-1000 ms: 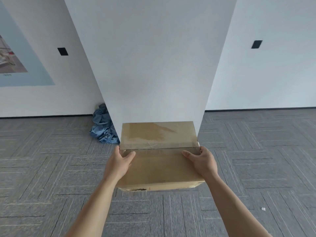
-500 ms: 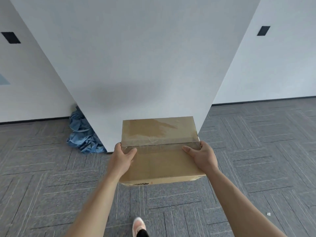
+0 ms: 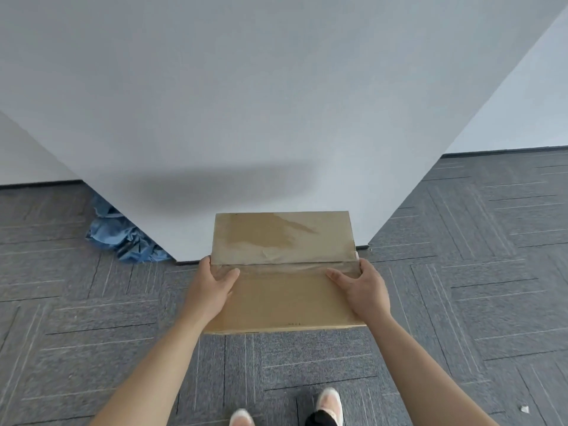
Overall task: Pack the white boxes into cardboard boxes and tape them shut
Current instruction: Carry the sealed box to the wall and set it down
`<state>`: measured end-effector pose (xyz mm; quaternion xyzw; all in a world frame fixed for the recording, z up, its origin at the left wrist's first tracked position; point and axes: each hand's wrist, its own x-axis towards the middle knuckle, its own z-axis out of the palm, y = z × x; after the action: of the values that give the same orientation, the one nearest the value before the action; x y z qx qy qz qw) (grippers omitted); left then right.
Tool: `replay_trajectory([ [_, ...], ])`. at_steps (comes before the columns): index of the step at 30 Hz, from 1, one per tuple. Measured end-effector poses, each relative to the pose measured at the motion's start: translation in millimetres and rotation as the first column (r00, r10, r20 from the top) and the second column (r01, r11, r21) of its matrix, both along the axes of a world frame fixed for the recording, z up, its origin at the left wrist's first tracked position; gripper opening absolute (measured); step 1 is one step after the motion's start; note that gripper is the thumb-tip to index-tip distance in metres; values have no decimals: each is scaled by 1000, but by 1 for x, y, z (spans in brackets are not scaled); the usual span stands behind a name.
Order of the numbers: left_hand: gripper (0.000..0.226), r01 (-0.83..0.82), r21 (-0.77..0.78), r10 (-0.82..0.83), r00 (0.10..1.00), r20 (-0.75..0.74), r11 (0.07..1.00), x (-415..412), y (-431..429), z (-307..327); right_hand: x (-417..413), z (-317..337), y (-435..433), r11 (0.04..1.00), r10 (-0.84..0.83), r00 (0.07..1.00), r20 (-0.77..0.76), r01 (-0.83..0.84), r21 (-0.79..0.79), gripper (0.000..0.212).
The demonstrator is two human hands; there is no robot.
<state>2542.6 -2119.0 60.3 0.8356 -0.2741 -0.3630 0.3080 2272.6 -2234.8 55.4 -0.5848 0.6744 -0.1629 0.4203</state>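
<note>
White pillar (image 3: 276, 103) half-hides blue cloth (image 3: 123, 238) near cardboard box (image 3: 282, 241).

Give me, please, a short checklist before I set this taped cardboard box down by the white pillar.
1. Left hand grips the cardboard box's left edge: ok.
2. Right hand grips its right edge: ok.
3. Tape strip covers the top seam, flaps flat: ok.
4. Carpet at the pillar's foot, behind the box: cannot tell.
5. Blue cloth lies left of the pillar, off the path: ok.
</note>
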Motion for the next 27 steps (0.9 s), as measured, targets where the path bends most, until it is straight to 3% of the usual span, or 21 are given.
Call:
replay_trajectory([
  [4, 59, -48, 8, 49, 996, -76, 999, 11, -27, -116, 6, -108, -33, 999, 10, 1000, -8, -9, 44, 46],
  [15, 83, -81, 68, 88, 991, -101, 994, 27, -94, -385, 31, -363, -110, 989, 13, 1000, -18, -10, 149, 45],
  [22, 80, -113, 95, 117, 992, -46, 989, 37, -119, -512, 53, -494, -142, 981, 28, 1000, -14, -25, 191, 45],
  [27, 83, -125, 87, 134, 985, -111, 988, 54, -126, -577, 66, -562, -151, 978, 37, 999, -10, -35, 205, 43],
])
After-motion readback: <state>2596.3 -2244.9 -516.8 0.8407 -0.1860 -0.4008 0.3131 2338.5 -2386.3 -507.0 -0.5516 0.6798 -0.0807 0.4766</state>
